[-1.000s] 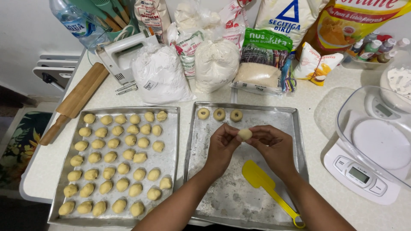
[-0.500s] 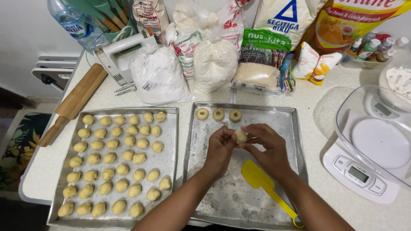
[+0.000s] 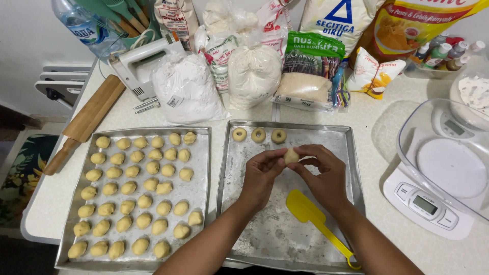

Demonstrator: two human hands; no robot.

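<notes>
both hands meet over the far half of the right-hand metal tray (image 3: 351,168): the left hand (image 3: 262,175) and right hand (image 3: 326,175) pinch one small pale dough ball (image 3: 291,155) between their fingertips, above the tray's floured floor. the dough looks soft and matte, so too hard a squeeze could crack or flatten it, and flour-dusted fingers might let it slip onto the tray. along the far edge sit three dough rings (image 3: 258,135), round with dimpled centres. a glossy yellow spatula (image 3: 316,219) lies near the right wrist; a forearm could knock it. the left tray (image 3: 204,153) holds rows of smooth oval dough pieces (image 3: 135,193).
</notes>
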